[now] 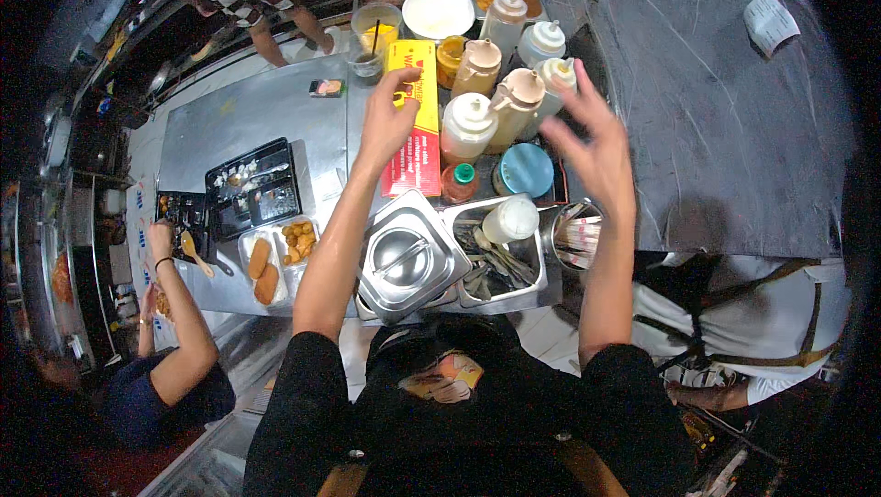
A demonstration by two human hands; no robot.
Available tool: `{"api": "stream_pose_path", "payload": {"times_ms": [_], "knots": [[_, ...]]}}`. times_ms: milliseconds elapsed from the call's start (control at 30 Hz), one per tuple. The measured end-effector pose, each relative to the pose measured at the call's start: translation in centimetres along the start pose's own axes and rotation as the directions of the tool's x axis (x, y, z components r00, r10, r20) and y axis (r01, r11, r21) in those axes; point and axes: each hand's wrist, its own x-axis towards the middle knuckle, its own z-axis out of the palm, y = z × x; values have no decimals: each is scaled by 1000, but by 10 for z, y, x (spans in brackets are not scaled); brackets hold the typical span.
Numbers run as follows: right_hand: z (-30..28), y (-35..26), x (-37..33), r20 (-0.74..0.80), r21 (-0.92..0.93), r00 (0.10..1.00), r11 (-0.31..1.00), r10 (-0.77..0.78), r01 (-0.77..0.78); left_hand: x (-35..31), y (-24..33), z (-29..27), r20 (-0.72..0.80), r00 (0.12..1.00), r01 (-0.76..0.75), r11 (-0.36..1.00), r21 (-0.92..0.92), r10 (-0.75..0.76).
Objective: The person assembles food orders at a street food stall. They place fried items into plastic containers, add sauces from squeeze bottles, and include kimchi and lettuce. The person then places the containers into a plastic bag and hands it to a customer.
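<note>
My left hand [390, 121] reaches over the left edge of a yellow and red wrap box [418, 125], thumb and fingers apart; I cannot tell whether it touches the box. To the right, my right hand [595, 144] is slightly blurred, fingers spread, with nothing in it. It is beside a white-capped squeeze bottle [556, 84]. Between my hands stand a pale squeeze bottle [470, 125], a beige-topped bottle [516, 107], a green-capped bottle [461, 183] and a round blue lid [526, 170].
Nearest me are a lidded steel pan [413, 263] and a pan of utensils [514, 286]. Leftward lie a black compartment tray [252, 185] and a white container of fried food [275, 263]. A co-worker's arm [184, 341] reaches in at left. A paper slip [771, 23] lies at right.
</note>
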Motion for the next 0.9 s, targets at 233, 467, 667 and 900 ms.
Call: {"api": "stream_pose_path", "payload": {"times_ms": [233, 467, 667, 900], "knots": [[10, -48, -82, 334, 171, 915, 969, -225, 176, -48, -12, -9, 46, 995, 88, 996, 14, -89], [84, -120, -161, 527, 478, 822, 875, -214, -79, -117, 1, -34, 12, 1000, -17, 998, 60, 16], [108, -122, -152, 594, 522, 785, 827, -176, -209, -171, 38, -79, -45, 986, 158, 984, -88, -162], [131, -159, -155, 450, 850, 675, 512, -585, -122, -250, 15, -123, -217, 911, 355, 935, -16, -350]]}}
